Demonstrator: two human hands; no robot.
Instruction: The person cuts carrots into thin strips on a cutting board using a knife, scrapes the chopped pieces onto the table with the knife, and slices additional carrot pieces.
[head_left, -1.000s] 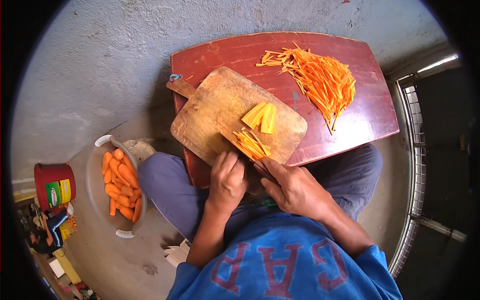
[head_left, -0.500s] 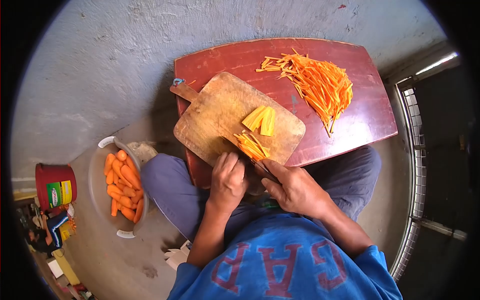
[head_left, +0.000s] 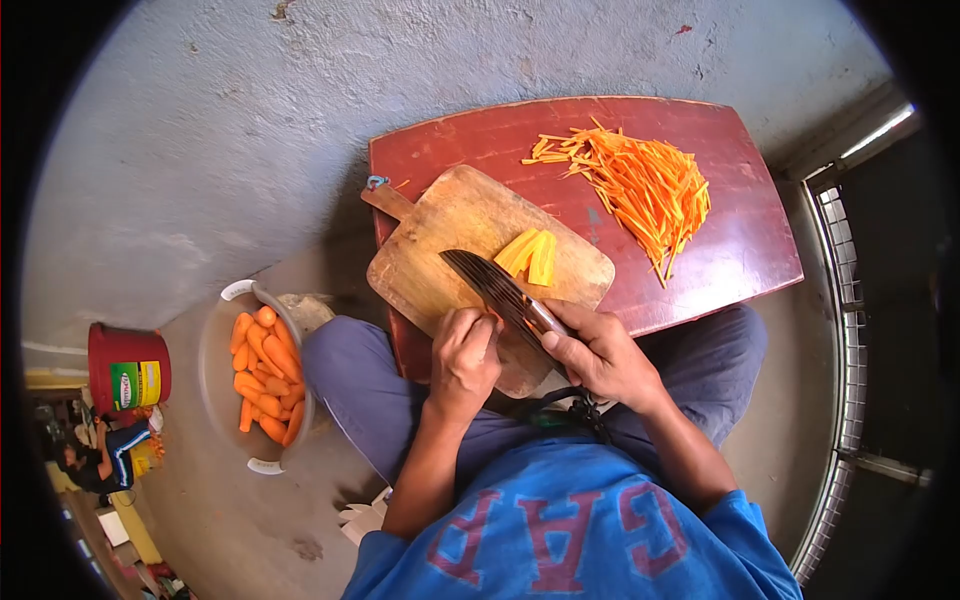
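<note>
My right hand (head_left: 605,358) grips the handle of a kitchen knife (head_left: 490,283). Its wide dark blade slants up and left across the wooden cutting board (head_left: 430,245), side face showing. Close to the blade's lower edge, my left hand (head_left: 464,362) is closed with curled fingers; a bit of orange carrot shows at the fingertips. Several flat carrot slices (head_left: 530,255) lie on the board beyond the knife. The blade covers part of the board, so what lies beneath it is hidden.
The board rests on a red table (head_left: 470,140), where a heap of carrot strips (head_left: 650,195) lies at right. On the floor at left stand a basin (head_left: 213,375) of whole carrots (head_left: 268,385) and a red bucket (head_left: 105,350). A person (head_left: 100,455) is at far left.
The knife has risen and turned, so its blade now spans the board. Carrot strips seen beside the left hand earlier no longer show there. The whole view has shifted slightly.
</note>
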